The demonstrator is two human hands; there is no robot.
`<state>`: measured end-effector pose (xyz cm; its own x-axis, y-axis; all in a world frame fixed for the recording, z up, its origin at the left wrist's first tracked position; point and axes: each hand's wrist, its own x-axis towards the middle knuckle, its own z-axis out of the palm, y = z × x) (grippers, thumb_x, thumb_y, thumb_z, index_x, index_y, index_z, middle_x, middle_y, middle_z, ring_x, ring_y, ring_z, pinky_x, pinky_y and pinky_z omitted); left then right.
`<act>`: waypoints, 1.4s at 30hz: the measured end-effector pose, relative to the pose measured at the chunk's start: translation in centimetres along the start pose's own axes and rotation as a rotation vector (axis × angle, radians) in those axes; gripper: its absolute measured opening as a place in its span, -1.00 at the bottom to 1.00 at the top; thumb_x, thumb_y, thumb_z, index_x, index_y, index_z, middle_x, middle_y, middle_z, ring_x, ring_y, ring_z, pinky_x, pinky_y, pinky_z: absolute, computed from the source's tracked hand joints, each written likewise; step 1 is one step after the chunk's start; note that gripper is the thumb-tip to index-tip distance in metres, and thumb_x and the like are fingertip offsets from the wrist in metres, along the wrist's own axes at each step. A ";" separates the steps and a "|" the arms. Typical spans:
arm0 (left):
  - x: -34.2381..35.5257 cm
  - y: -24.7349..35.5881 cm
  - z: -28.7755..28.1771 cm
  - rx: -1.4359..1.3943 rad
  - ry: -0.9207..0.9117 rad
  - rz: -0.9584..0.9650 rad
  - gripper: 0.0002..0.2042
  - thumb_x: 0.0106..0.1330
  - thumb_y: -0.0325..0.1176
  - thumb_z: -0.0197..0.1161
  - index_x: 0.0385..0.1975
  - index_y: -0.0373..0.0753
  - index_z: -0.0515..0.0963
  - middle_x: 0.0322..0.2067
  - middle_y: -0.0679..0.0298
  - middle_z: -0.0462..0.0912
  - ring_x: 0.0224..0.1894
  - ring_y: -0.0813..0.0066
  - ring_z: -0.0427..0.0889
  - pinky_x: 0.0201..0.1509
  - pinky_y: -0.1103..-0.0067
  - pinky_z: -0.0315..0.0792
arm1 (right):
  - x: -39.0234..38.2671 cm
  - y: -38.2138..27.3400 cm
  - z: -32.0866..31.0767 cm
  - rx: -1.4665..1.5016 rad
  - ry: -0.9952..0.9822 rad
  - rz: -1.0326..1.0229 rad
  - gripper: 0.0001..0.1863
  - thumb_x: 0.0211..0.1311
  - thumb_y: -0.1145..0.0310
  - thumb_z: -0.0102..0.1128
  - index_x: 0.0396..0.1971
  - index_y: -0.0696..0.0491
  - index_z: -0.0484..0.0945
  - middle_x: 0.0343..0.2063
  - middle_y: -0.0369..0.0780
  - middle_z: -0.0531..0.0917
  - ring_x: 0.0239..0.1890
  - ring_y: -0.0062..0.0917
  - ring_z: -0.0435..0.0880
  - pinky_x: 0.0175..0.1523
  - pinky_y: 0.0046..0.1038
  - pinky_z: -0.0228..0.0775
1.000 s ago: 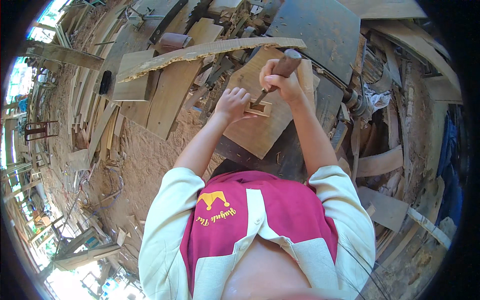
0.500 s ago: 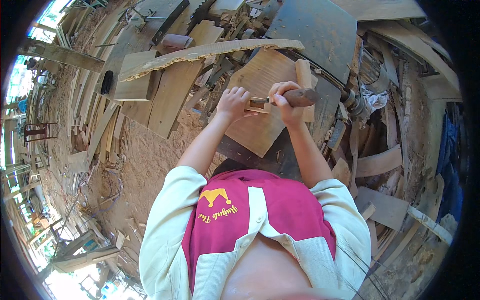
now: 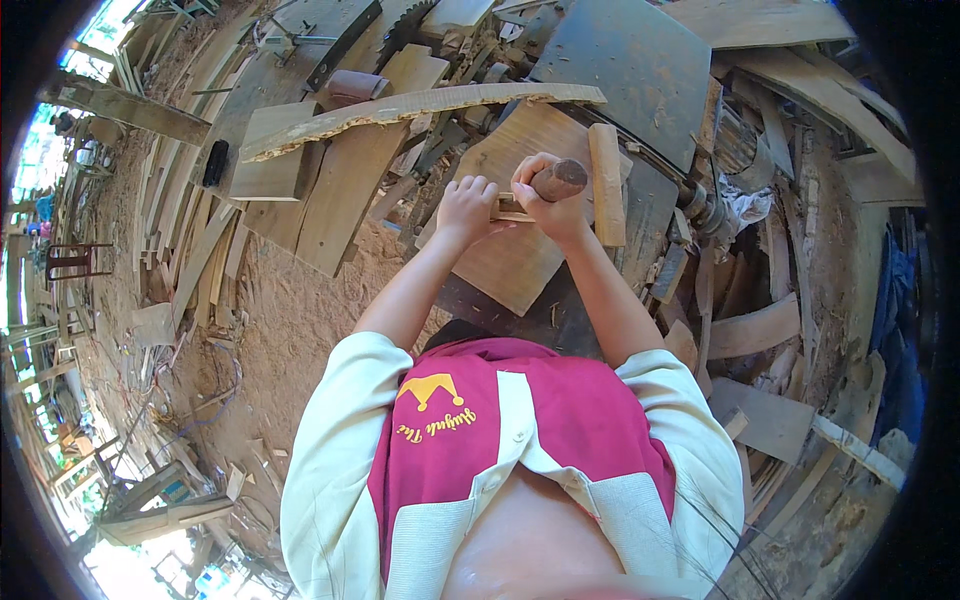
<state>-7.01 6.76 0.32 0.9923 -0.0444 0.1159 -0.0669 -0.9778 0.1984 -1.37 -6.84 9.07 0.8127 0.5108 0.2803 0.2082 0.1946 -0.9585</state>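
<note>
My right hand (image 3: 545, 208) is closed round the brown wooden handle of a chisel (image 3: 563, 178). The handle's butt points up toward me, and the hand hides the blade. Beside it, my left hand (image 3: 466, 208) grips a small piece of pale wood (image 3: 513, 211), fingers curled over its left end. Both hands are above a broad wooden board (image 3: 515, 265) lying on the machine table. A squared wooden block (image 3: 606, 185) lies on the board's right side, just right of my right hand.
A long rough-edged plank (image 3: 420, 104) crosses beyond my hands. A dark metal tabletop (image 3: 625, 75) stands at the far right, a toothed saw blade (image 3: 405, 28) at the far left. Planks (image 3: 350, 200) lean at left over sawdust-covered ground (image 3: 300, 310). Offcuts (image 3: 755, 328) are heaped at right.
My right hand has moved slightly left, closer to my left hand. The chisel handle has swung from lying sideways to pointing up. The left hand has stayed nearly still.
</note>
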 end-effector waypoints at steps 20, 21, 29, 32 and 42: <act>3.1 6.1 -14.0 -1.026 0.012 0.186 -0.71 0.00 -0.20 0.33 -0.44 -0.25 0.45 -0.47 0.30 0.50 -0.40 0.59 0.43 -0.32 0.62 0.31 | -1.5 1.1 -2.9 -0.223 -0.256 0.148 -0.45 -0.12 0.19 0.30 -0.07 0.04 0.37 0.00 -0.16 0.38 0.10 -0.40 0.34 0.15 -0.38 0.17; 3.2 5.9 -13.9 -1.025 0.016 0.186 -0.71 0.00 -0.20 0.33 -0.44 -0.25 0.45 -0.47 0.30 0.50 -0.40 0.59 0.43 -0.32 0.62 0.31 | -1.2 -0.2 -3.8 -0.446 -0.397 0.226 -0.34 -0.10 0.10 0.29 0.02 0.05 0.31 0.06 -0.14 0.32 0.14 -0.33 0.29 0.19 -0.36 0.12; 3.4 6.0 -13.2 -1.189 0.151 0.212 -0.79 -0.02 -0.42 0.32 -0.57 -0.26 0.37 -0.65 0.36 0.37 -0.55 0.66 0.29 -0.48 0.67 0.26 | -4.5 5.3 -9.6 -1.282 0.351 0.704 -0.10 -0.11 -0.17 0.18 0.15 0.11 0.16 0.12 0.02 0.27 0.20 -0.22 0.23 0.22 0.02 -0.09; 3.6 6.4 -13.1 -1.191 0.135 0.212 -0.79 -0.01 -0.42 0.32 -0.56 -0.26 0.36 -0.64 0.37 0.37 -0.55 0.67 0.28 -0.47 0.67 0.26 | -4.2 4.7 -10.1 -1.201 0.303 0.884 -0.14 -0.12 -0.13 0.19 0.10 0.13 0.20 0.00 0.02 0.42 0.09 -0.26 0.39 0.22 0.11 -0.16; 4.2 6.4 -12.6 -1.186 0.155 0.141 -0.72 -0.06 -0.35 0.41 -0.54 -0.26 0.38 -0.63 0.37 0.38 -0.54 0.70 0.30 -0.46 0.70 0.27 | -0.9 -5.0 -14.8 -0.823 -0.023 0.540 -0.41 -0.13 0.16 0.25 -0.13 0.25 0.37 -0.25 -0.02 0.55 -0.17 -0.36 0.54 -0.06 -0.43 0.33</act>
<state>-4.59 2.94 14.34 0.9508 -0.0316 0.3081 -0.3090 -0.1662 0.9364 4.90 -20.70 12.82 0.9012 0.3774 -0.2131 0.1333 -0.7093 -0.6922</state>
